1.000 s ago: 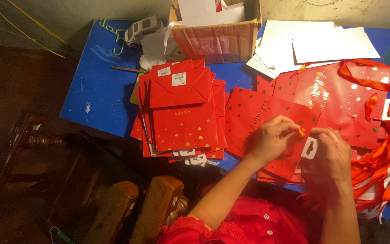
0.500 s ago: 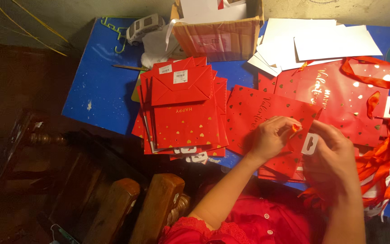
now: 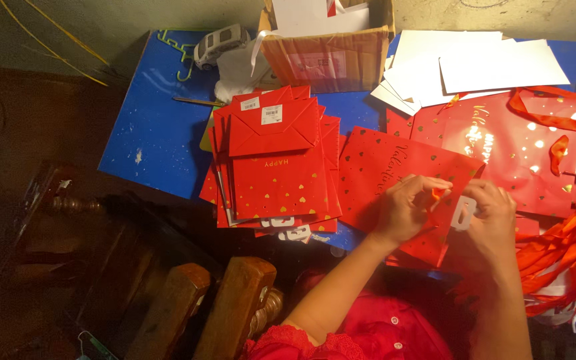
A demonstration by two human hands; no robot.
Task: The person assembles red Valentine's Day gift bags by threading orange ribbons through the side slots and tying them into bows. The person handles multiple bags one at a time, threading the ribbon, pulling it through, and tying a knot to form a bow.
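— So, where are the hands?

— Both on a flat red gift bag (image 3: pixel 395 170) lying on the blue table (image 3: pixel 158 133). The left hand (image 3: pixel 405 207) pinches a bit of orange-red ribbon (image 3: pixel 438 194) at the bag's top edge; the right hand (image 3: pixel 495 217), at three o'clock from it, has its fingers closed around the bag's white die-cut handle piece (image 3: pixel 462 213).

— And around them?

— A stack of folded red bags (image 3: pixel 271 160) at nine o'clock, a cardboard box (image 3: pixel 328 57) at eleven, white card sheets (image 3: pixel 475 63) at one — loose red ribbons (image 3: pixel 568 247) at four.
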